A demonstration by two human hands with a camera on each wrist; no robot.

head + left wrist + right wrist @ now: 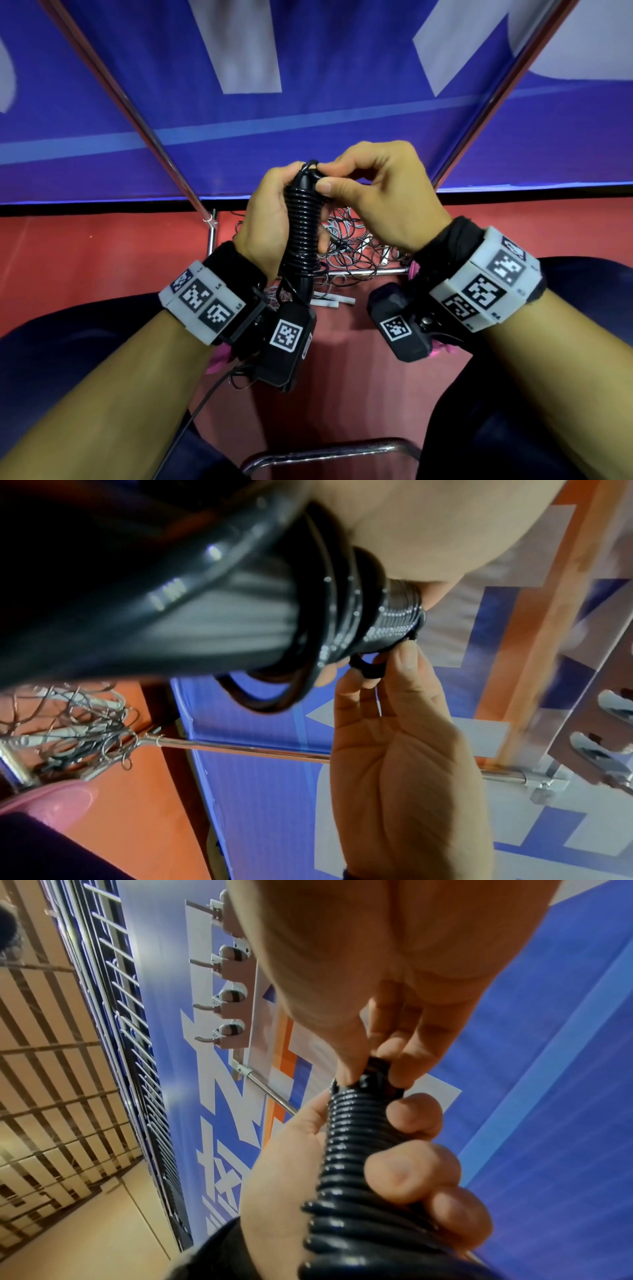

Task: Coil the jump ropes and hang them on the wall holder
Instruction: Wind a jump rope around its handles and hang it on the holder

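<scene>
A black jump rope (303, 226) is wound in tight turns around its handles, held upright in front of me. My left hand (265, 222) grips the wound bundle (356, 1164) around its middle. My right hand (376, 192) pinches the rope's end at the top of the bundle (375, 1073) between thumb and fingers. In the left wrist view the coils (342, 620) fill the upper left, with the right hand (394, 750) below them. The wall holder (226, 993), a white plate with several metal hooks, hangs on the blue wall.
A tangle of thin ropes (356, 246) with white handles lies on the red floor behind a metal bar (363, 273). Two slanted metal poles (137, 113) cross the blue banner wall. My knees sit left and right. A chrome frame edge (325, 452) is below.
</scene>
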